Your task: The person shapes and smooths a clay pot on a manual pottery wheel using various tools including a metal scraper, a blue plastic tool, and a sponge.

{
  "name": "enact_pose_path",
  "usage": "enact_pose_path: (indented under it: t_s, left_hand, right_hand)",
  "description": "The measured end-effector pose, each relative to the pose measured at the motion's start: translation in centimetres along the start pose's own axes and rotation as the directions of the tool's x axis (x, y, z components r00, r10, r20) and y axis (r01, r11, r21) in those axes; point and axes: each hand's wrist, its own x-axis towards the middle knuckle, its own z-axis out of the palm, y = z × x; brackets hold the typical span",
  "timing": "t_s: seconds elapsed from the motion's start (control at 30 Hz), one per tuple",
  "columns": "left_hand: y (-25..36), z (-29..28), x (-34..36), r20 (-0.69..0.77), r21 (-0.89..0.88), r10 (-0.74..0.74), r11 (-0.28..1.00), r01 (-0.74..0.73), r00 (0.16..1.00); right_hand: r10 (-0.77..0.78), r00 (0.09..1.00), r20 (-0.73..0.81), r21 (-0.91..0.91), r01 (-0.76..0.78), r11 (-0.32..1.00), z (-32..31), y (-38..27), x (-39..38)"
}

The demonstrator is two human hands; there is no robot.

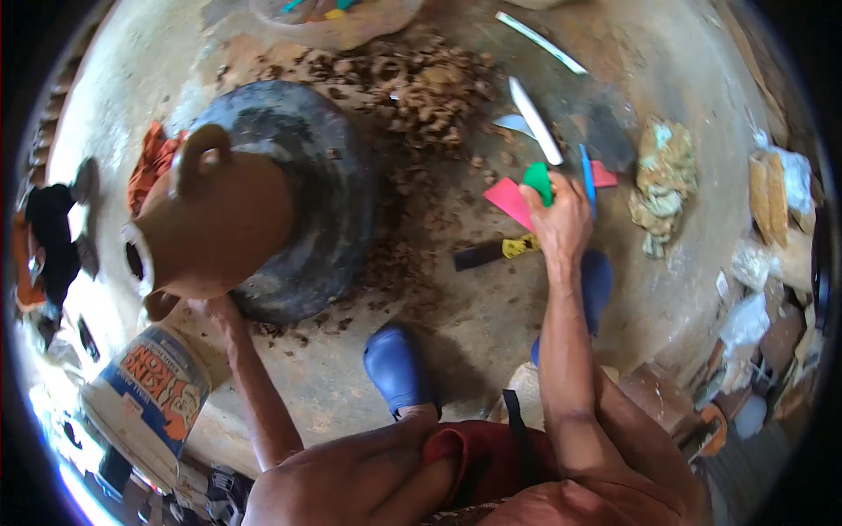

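Observation:
A brown clay jug (pixel 224 223) with looped handles lies on its side on a dark round wheel (pixel 324 202), its mouth toward the left. My left hand (pixel 210 311) reaches under the lower side of the jug beside the lower handle, its fingers mostly hidden. My right hand (pixel 561 210) grips a small green scraper (pixel 538 182) above several tools on the floor: a pink flat piece (pixel 504 200), a white strip (pixel 532 118), a blue stick (pixel 586 171) and a dark blade with a yellow handle (pixel 474 259).
Clay crumbs (pixel 430 88) cover the floor behind the wheel. A crumpled stained cloth (pixel 662 175) lies at right, an orange cloth (pixel 151 162) at left. A plastic bucket (pixel 145 394) stands lower left. My blue shoes (pixel 393 366) are below. Assorted bags and clutter (pixel 767 202) line the right rim.

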Motion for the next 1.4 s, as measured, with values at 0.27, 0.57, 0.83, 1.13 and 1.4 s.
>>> enact_pose_path:
  t_s: [0.27,0.57,0.83,1.13,1.4]
  left_hand:
    - [-4.4,0.8,1.9,-0.025,0.152,0.277,0.951,-0.271,0.960]
    - [-2.2,0.0,1.7,-0.031,0.017,-0.006,1.000,0.007,0.999]
    - [-1.6,0.9,2.5,-0.010,-0.020,-0.047,0.999,0.047,0.999]
    - [-1.8,0.6,3.0,-0.028,-0.018,-0.053,0.998,0.053,0.998]
    - [-3.0,-0.5,2.2,-0.034,-0.006,-0.076,0.997,0.076,0.997]
  right_hand:
    - [-0.175,0.950,-0.258,-0.215,0.120,0.969,0.2,1.6,0.1]
    - [0.085,0.951,-0.298,0.117,-0.052,0.992,-0.1,3.7,0.7]
    - [0.001,0.972,-0.236,-0.153,-0.038,0.988,-1.2,13.8,4.5]
    - [-0.112,0.958,-0.265,-0.105,0.087,0.991,-1.3,13.3,5.0]
    - [-0.166,0.970,-0.176,-0.133,0.144,0.981,-0.5,11.5,4.2]
